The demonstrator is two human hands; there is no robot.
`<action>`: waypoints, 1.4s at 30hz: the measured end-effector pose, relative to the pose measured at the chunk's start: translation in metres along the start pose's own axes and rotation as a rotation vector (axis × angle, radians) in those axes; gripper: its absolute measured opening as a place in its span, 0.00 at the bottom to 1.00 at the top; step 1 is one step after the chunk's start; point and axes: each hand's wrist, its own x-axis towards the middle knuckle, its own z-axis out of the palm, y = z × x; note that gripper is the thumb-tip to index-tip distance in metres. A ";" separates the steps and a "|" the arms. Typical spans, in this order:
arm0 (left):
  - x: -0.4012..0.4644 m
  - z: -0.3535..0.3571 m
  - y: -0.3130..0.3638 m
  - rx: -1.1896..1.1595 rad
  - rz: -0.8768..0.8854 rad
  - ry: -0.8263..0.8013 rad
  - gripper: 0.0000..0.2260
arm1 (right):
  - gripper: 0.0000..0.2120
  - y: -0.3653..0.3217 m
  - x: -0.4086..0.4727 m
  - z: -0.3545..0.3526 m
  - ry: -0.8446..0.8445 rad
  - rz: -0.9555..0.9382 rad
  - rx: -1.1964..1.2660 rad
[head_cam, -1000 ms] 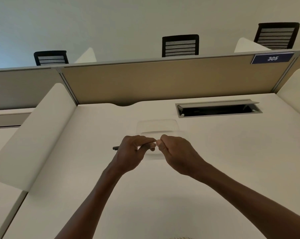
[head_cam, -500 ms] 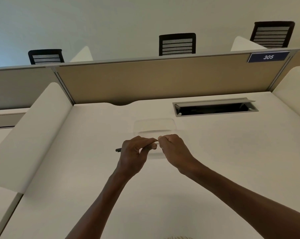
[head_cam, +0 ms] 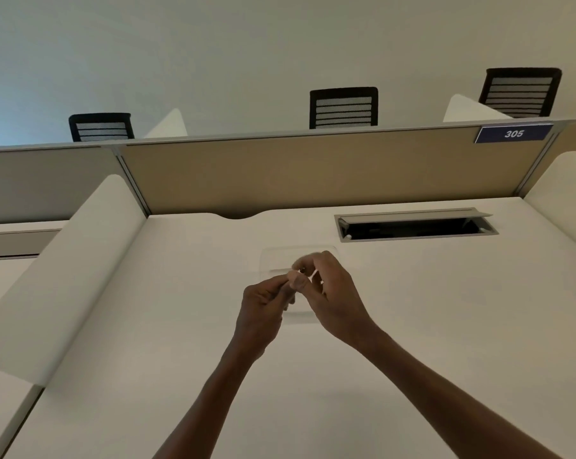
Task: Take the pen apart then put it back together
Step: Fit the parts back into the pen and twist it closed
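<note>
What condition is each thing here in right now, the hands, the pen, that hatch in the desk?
Left hand: closed, fingertips pinching a pen part.
Right hand: closed, pinching at the same spot.
Pen: mostly hidden by the fingers; cannot tell whether apart or joined.
Desk hatch: lid open, dark inside.
Clear tray: flat on the desk, under the hands.

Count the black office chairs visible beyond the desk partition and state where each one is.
3. One chair at far left, one chair near the middle, one chair at right above the 305 sign. Only their backs show; the partition may hide others.
</note>
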 end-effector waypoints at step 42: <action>-0.059 -0.026 -0.193 1.062 -0.230 -0.096 0.35 | 0.21 0.017 0.026 0.010 0.062 0.525 0.705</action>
